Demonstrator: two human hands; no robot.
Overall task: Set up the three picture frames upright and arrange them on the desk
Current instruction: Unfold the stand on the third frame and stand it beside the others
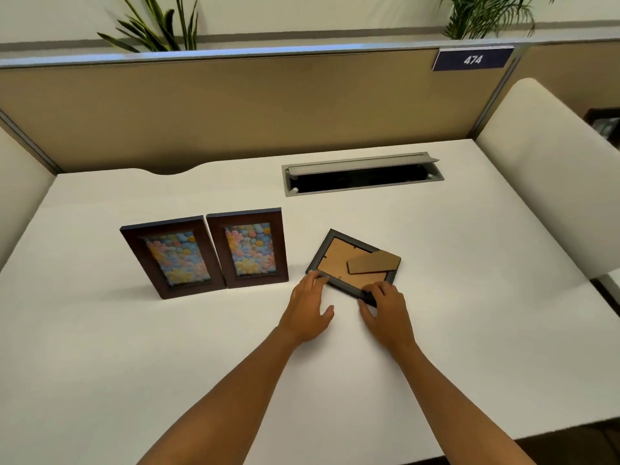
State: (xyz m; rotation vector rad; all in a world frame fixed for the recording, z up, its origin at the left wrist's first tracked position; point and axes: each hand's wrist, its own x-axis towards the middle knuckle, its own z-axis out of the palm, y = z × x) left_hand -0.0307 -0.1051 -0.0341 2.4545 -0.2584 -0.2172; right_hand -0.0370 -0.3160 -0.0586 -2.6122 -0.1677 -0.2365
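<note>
Two dark wooden frames with flower pictures (204, 255) stand upright side by side on the white desk (134, 364); the third dark frame (352, 265) lies face down just right of them, cardboard stand (374, 262) splayed out. The left hand (307, 308) and right hand (385, 310) rest loosely curled fingertips on its near edge, not clasping it. Lifted carelessly, I reckon, it could swing into the standing pair and topple them.

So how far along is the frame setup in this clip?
Two of three done: the left frame and middle frame stand upright, side by side. The third frame lies face down, stand flap showing, with the left hand and right hand on its near edge. Left: stand it up and line it up.
</note>
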